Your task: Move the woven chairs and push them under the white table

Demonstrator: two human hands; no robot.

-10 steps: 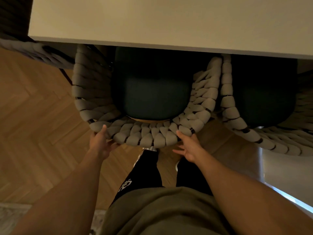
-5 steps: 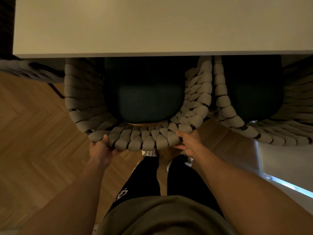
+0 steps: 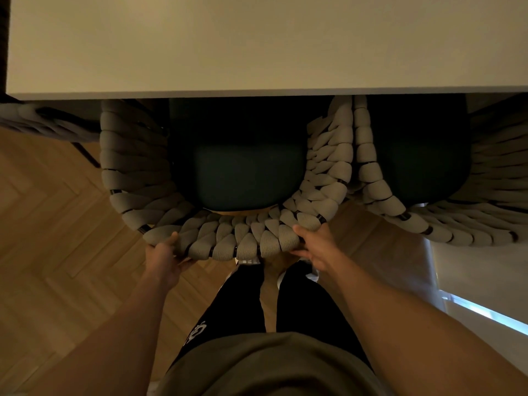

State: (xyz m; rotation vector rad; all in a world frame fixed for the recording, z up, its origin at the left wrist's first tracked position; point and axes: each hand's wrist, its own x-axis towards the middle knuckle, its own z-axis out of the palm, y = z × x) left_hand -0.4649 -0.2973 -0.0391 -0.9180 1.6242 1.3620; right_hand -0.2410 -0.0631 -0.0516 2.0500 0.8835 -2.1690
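My left hand [image 3: 163,260] and right hand [image 3: 317,247] grip the woven chair [image 3: 228,241] backrest, white worktop [image 3: 257,47] edge ahead of them, second chair [image 3: 400,212] touching right, herringbone floor [image 3: 57,238] open left.

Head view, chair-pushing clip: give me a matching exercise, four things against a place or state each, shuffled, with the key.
Things:
1. left hand
2. right hand
3. white table
4. second woven chair

Places or states:
A. covers the front of the seat cushions
B. grips the held woven chair at its back rim's left end
C. stands right of the held chair
D. grips the rim's right end

Pairs: 1-B, 2-D, 3-A, 4-C
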